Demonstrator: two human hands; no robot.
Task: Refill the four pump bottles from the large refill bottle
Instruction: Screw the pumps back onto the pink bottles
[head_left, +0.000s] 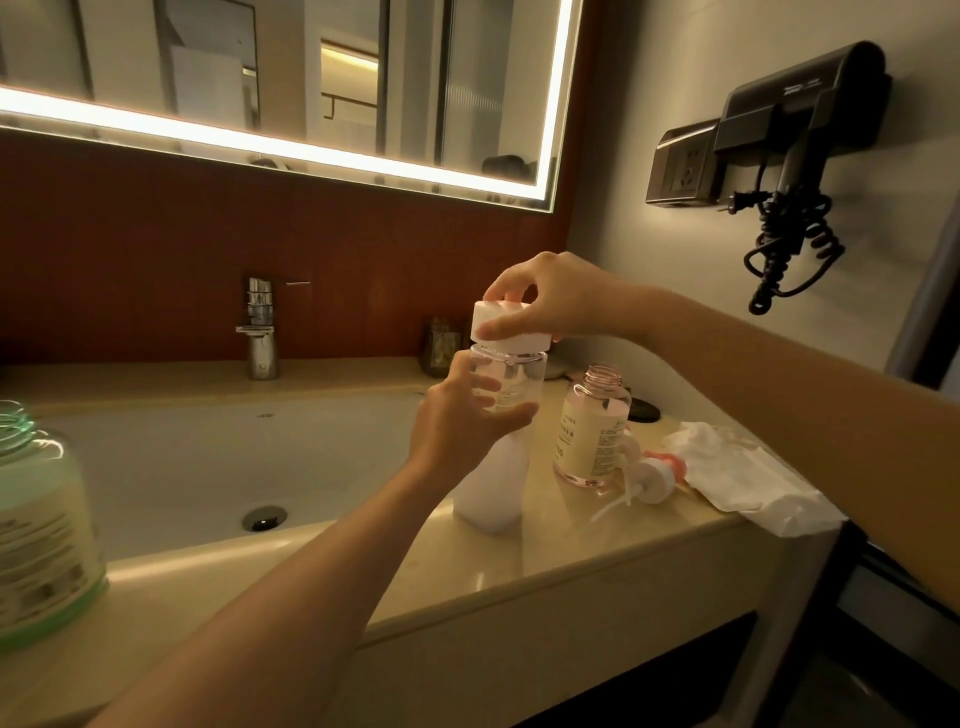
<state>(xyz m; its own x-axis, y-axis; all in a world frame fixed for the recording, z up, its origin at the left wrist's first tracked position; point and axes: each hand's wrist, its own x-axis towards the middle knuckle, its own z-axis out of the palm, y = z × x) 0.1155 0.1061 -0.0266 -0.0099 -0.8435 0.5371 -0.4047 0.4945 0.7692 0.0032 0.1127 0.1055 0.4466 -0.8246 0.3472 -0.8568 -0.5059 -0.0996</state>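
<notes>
Front left counter (571, 561) edge: open green bottle (41, 525). Right of sink (208, 457), left hand (462, 431) wraps clear shoulder of refill bottle (493, 493); right hand (550, 296) pinches white cap (524, 340). Smooth plastic, likely slick; I'd grip shoulder. Just beyond: open pink bottle (592, 436).

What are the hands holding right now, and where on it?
Left hand grips the tall bottle at its clear shoulder; right hand pinches its white cap.
</notes>
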